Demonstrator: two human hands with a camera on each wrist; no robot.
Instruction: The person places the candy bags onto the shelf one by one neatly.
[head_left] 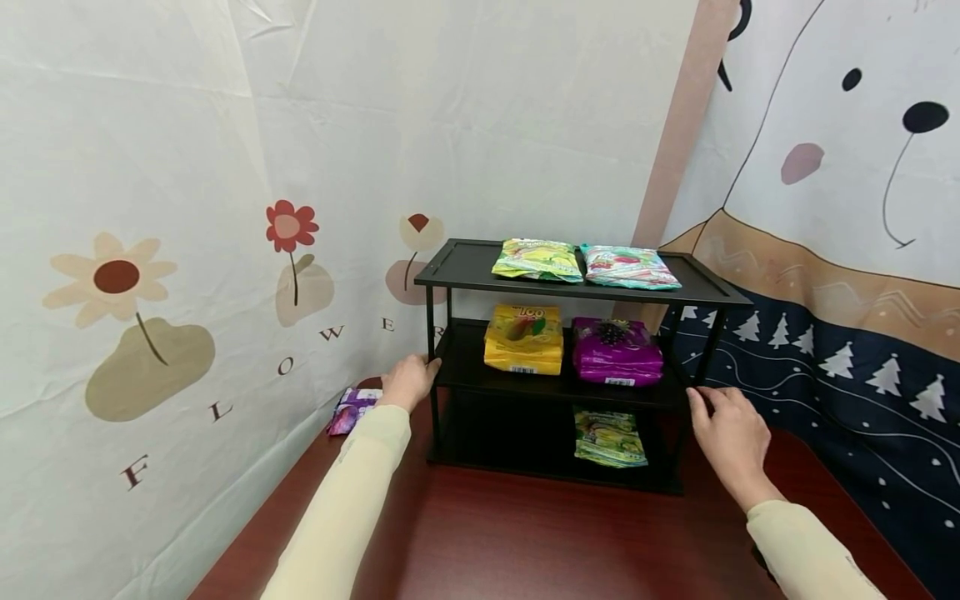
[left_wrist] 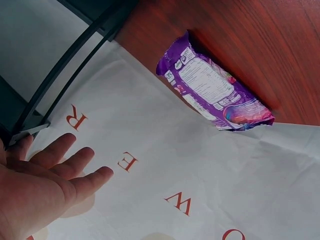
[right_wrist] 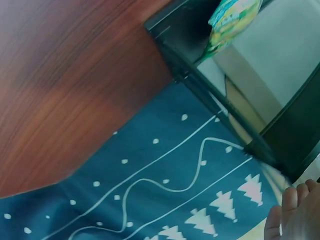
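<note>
A black three-tier shelf rack [head_left: 510, 398] stands on the table between my two hands. At its left post, level with the middle tier, my left hand [head_left: 408, 382] pinches the frame; the other fingers fan out in the left wrist view. My right hand [head_left: 731, 433] holds the right side of the frame at about the same height, thumb and fingertips at the post. On the top tier lie a yellow-green candy bag [head_left: 537, 259] and a teal-pink candy bag [head_left: 628, 267]. The middle tier carries a yellow mango bag [head_left: 523, 339] and a purple bag [head_left: 617, 352].
A green-yellow bag [head_left: 610, 436] lies at the right of the bottom tier. Left of the rack, a purple packet [left_wrist: 210, 87] lies at the edge of the reddish-brown table [head_left: 525, 533]. Printed cloth [head_left: 187, 167] hangs close behind and on both sides.
</note>
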